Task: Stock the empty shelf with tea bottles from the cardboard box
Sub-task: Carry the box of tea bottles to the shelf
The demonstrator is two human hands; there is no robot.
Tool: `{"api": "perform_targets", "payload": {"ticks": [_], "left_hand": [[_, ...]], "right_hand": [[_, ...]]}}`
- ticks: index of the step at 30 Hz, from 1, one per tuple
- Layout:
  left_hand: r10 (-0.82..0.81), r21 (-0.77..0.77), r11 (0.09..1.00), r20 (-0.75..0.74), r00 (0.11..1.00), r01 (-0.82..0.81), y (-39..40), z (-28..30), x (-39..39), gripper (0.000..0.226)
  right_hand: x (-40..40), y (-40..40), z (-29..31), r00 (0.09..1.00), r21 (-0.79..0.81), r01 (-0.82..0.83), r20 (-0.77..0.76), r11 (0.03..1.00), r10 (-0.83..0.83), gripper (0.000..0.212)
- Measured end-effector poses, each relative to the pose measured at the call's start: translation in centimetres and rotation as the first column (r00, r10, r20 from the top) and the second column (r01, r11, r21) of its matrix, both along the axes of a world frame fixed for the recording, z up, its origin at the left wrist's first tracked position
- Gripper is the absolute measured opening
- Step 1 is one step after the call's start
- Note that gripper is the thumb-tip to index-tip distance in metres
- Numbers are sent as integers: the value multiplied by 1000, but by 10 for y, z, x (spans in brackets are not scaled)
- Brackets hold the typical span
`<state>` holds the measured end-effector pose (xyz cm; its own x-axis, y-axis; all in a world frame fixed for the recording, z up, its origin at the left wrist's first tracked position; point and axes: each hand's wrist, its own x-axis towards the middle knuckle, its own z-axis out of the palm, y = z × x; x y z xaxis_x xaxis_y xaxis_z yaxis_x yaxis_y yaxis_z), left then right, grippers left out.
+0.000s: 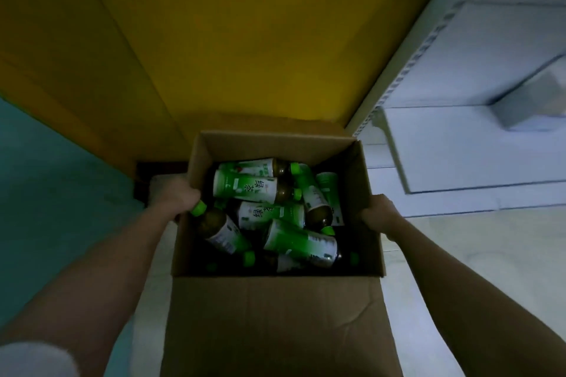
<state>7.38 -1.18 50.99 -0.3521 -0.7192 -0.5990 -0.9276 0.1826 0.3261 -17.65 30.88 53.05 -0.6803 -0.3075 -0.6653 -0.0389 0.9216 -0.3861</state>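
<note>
An open cardboard box (275, 315) sits below me in the middle of the head view. Several tea bottles (245, 188) with green caps and green-and-white labels lie jumbled inside it. My left hand (176, 196) grips the box's left wall at the rim, fingers curled over the edge beside a bottle cap. My right hand (378, 213) grips the right wall the same way. The white shelf unit (459, 144) stands at the right, its boards bare.
A yellow wall (229, 49) rises behind the box, with a teal surface (46, 193) at the left. Pale floor (490, 254) shows to the right of the box. A grey block (526, 101) rests on a shelf board.
</note>
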Motion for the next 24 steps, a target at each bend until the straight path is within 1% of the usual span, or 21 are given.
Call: {"api": "perform_targets", "payload": {"ticks": [2,3,6,10,13,15,18,21,24], "left_hand": [[-89,-5,996,29,996,89,8,36,-4,18],[-118,-2,993,13,993,118,13,51,-9,17],[-202,-29,979,-53,978,201,32,88,-29,15],[-354,-93,934,-94,930,346,70,140,-71,20],[-462,-150,884,-127,878,443,114,178,-106,25],[-522,-183,849,-143,841,496,148,201,-130,23],[-603,-197,794,-141,785,575,208,229,-165,18],[-641,-184,766,-152,753,615,275,244,-201,17],[-704,-205,709,-147,695,674,347,251,-241,18]], "right_hand": [[21,26,36,999,-8,52,-6,999,-52,12],[30,38,52,996,-14,88,-20,996,-88,11],[50,76,91,977,-35,202,-68,979,-204,19],[72,136,133,912,-83,388,-111,918,-396,25],[79,188,162,851,-134,492,-134,860,-508,23],[73,228,182,832,-151,515,-151,844,-534,23],[56,290,215,827,-155,519,-157,840,-540,23],[36,358,246,816,-160,536,-155,829,-557,25],[18,429,263,779,-163,583,-163,796,-605,27]]}}
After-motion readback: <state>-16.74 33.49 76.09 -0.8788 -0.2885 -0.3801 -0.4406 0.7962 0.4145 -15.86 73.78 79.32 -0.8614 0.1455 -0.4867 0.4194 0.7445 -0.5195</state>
